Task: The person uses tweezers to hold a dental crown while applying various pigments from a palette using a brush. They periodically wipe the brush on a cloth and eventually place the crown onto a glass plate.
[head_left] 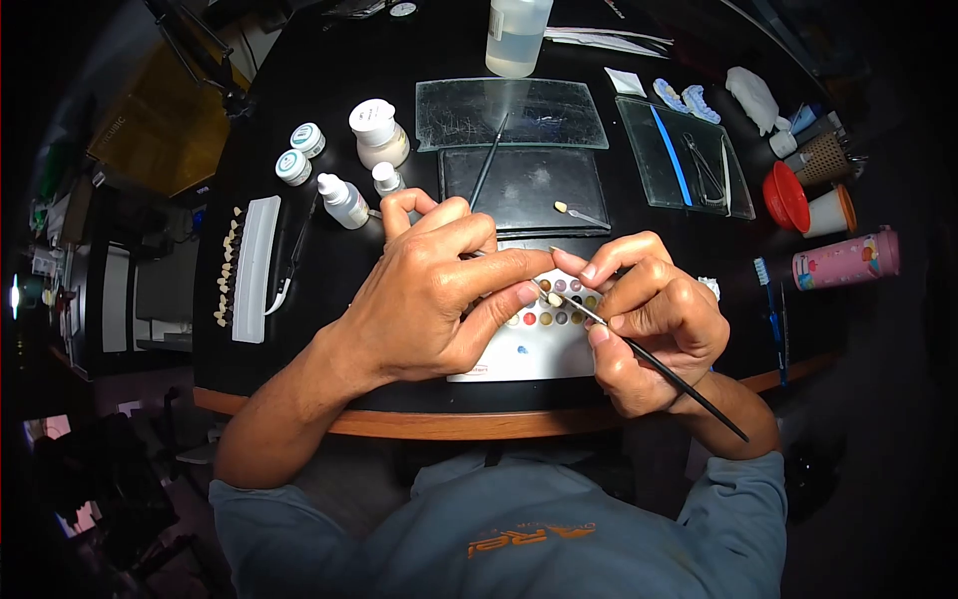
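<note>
My left hand (439,280) is closed, thumb and index finger pinching a thin holder that is mostly hidden. A small cream tooth crown (555,299) sits just beyond those fingertips. In my right hand (654,329) is a fine brush (689,391) with a long dark handle, its tip right at the crown. The two index fingers nearly meet above it. Under both hands lies a white palette (544,367) with rows of coloured pastes in small round wells and a blue dab near its front.
Behind the hands are a dark tile (519,190) bearing a crown and small spatula, a glass plate (559,110) and another brush (489,165). Dropper bottles (344,202), jars (379,135) and a shade guide (239,270) stand left. Right are a tool tray (689,150), red bowl (785,197) and pink bottle (846,257).
</note>
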Tool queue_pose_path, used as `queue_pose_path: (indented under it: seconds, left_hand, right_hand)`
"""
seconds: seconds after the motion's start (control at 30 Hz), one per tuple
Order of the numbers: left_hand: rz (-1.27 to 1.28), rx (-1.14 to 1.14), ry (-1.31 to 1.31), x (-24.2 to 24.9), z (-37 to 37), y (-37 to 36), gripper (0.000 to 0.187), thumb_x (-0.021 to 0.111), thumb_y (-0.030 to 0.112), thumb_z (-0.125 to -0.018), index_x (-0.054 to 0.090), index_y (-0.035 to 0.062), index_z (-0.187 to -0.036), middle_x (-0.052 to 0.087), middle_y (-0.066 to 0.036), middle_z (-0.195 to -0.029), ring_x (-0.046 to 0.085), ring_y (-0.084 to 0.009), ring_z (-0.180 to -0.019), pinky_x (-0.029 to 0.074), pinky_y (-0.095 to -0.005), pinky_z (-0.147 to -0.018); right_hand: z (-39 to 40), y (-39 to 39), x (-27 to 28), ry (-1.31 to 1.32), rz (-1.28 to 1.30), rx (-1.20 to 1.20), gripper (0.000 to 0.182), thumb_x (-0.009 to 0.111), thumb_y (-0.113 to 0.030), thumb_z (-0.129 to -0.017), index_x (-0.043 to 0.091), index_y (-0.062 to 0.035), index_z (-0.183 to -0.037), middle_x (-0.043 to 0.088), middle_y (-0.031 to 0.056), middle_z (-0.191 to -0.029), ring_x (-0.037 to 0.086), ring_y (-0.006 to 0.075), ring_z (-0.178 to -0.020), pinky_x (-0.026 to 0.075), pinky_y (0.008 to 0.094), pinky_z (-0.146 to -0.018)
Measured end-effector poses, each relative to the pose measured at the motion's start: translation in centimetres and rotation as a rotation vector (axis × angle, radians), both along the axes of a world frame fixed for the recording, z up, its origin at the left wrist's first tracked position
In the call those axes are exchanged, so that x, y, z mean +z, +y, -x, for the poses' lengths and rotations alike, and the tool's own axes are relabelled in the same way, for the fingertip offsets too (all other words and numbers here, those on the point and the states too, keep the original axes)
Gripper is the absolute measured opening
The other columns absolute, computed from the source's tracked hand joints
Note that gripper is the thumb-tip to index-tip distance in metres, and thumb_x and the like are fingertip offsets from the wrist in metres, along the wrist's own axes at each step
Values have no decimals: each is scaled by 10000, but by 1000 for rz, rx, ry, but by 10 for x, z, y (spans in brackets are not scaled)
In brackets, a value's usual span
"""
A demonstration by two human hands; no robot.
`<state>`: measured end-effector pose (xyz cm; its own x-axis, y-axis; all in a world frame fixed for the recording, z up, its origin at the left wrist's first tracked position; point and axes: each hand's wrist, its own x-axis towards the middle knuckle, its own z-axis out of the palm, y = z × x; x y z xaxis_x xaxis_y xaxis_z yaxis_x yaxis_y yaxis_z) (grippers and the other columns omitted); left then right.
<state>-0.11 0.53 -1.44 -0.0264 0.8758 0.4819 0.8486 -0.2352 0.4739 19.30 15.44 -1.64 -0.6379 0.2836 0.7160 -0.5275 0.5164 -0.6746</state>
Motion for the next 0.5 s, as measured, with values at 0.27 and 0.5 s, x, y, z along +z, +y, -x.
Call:
queue_pose_path:
  seconds: [0.27,0.5]
  left_hand:
    - [-14,0,24,1,0,0,255,785,244,-971,858,177,-1205,503,36,-728,486,-161,-768,281,-406,-905]
    - [-66,51,169,3,-4,1,286,834,213,-895,866,198,-1179,486,46,-727,481,-156,-769,271,-425,-921]
  right_hand:
    - [-1,2,0,-19,-29,27,194,682,110,-771,537,-18,-767,620,105,-744,696,302,-955,652,554,-934]
    - [-6,7,4,-82,-52,85,198,623,98,-806,475,-24,-756,581,118,-764,647,299,-1013,609,689,-1026]
